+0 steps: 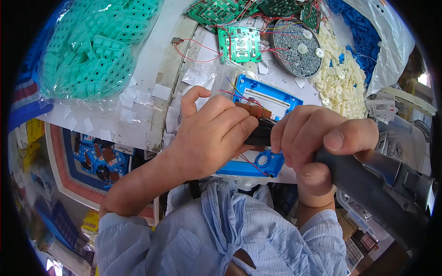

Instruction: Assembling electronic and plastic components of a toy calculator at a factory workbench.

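Note:
In front of me lies a blue plastic casing point(271, 166) with a brown circuit board point(254, 109) and thin red, blue and yellow wires over it. My right hand point(313, 138) is wrapped around a dark, thick-bodied electric screwdriver point(368, 188). The tool's black nose points down at the casing; its tip is hidden behind my fingers. Beside that nose, my left hand point(212, 129) rests over the casing's left side with fingers curled and closed. What its fingertips and thumb hold is out of sight.
A bag of mint-green plastic parts point(92, 55) stands at left. Green circuit boards point(240, 44) with wires lie at the back, beside a round tray of screws point(294, 66). Cream plastic discs point(338, 78) and a bag of blue parts point(359, 27) sit at right. A lined basket point(69, 170) holds blue pieces.

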Demonstrator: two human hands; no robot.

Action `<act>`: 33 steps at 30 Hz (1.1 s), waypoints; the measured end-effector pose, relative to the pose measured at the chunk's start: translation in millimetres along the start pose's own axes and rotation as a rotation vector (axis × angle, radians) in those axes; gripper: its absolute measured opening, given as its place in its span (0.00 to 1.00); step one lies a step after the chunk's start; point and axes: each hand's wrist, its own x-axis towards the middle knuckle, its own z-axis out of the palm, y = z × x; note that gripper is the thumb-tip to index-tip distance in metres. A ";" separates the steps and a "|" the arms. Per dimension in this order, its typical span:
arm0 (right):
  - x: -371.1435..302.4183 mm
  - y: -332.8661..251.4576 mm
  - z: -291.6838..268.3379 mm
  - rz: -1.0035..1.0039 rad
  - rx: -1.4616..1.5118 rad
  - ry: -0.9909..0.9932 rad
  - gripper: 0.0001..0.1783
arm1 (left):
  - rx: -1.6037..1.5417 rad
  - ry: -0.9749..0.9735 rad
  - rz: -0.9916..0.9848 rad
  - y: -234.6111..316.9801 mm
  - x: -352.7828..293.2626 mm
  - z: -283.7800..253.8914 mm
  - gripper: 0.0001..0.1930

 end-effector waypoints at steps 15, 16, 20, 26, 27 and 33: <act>0.0 2.7 -5.3 -0.048 -0.003 -0.079 0.33 | 0.010 -0.004 0.013 0.5 4.6 -4.0 0.19; 2.7 2.2 -18.7 -0.091 0.026 -0.130 0.37 | 0.010 -0.021 0.017 1.0 5.4 -4.9 0.20; -1.7 -36.8 -53.6 -0.120 -0.089 0.070 0.56 | -0.008 -0.080 0.070 -5.8 14.0 -5.4 0.19; -45.2 -49.9 -41.1 -0.422 -0.957 0.422 0.45 | -0.122 -0.128 -0.021 -10.1 26.2 2.0 0.18; -52.5 -42.3 -42.7 -0.271 -1.030 0.247 0.43 | -0.162 -0.083 -0.097 -9.5 28.5 3.3 0.19; -39.3 24.6 -56.5 0.032 -0.948 -0.012 0.31 | -0.729 0.080 -0.539 1.4 45.6 13.0 0.23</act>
